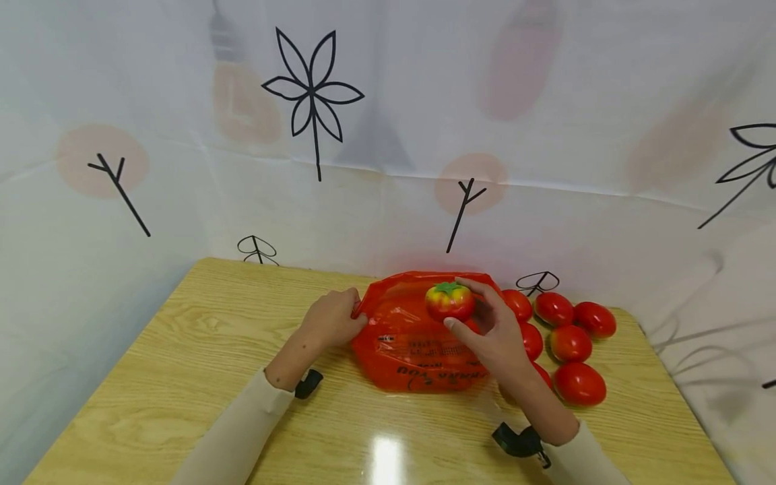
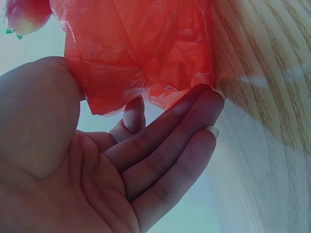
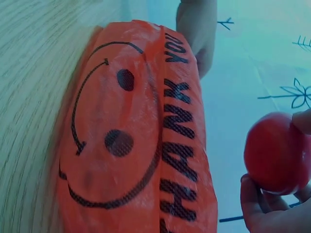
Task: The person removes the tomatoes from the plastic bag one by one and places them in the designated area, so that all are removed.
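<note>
A red plastic bag (image 1: 418, 330) lies on the table, its mouth spread wide, with a smiley face and "THANK YOU" printed in black on its side in the right wrist view. My left hand (image 1: 333, 320) pinches the bag's left rim between thumb and index finger; the other fingers lie along it (image 2: 160, 155). Above the bag's mouth, my right hand (image 1: 494, 327) grips a shiny red tomato (image 1: 450, 301) with a green calyx and yellow shoulders. In the right wrist view, fingers and thumb hold that tomato (image 3: 274, 153) from its sides.
Several red tomatoes (image 1: 571, 343) stand grouped on the wooden table (image 1: 182, 377) right of the bag, some partly hidden behind my right hand. A white curtain (image 1: 388, 148) with printed plants hangs along the table's back edge.
</note>
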Tool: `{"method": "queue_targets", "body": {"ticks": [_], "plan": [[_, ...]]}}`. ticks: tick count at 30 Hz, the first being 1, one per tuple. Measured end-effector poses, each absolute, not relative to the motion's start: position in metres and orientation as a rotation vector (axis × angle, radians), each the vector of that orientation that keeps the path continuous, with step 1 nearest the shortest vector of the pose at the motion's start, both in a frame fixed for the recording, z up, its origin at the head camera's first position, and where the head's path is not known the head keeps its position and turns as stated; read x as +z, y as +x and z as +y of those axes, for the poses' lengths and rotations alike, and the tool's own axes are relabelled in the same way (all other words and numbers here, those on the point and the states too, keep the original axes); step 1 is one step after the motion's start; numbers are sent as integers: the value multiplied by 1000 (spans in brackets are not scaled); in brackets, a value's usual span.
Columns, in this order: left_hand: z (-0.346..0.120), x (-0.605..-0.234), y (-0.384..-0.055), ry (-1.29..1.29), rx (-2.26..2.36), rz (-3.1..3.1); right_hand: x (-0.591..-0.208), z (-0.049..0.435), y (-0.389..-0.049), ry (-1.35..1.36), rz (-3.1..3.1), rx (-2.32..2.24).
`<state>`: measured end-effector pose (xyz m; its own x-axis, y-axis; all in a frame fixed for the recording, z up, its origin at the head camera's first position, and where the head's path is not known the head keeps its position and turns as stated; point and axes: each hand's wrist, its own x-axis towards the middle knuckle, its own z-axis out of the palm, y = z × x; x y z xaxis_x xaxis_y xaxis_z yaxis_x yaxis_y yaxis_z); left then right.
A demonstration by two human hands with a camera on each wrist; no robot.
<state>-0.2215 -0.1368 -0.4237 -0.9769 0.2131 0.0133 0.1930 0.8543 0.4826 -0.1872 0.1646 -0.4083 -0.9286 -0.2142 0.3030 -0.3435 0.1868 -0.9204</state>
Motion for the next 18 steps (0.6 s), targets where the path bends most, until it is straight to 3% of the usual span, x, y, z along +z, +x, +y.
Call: {"method": "queue_targets", "body": {"ticks": [18], "plan": [[-139,-424,-222,333,761,2989,-405,206,-177,422,-2254,1871]]}}
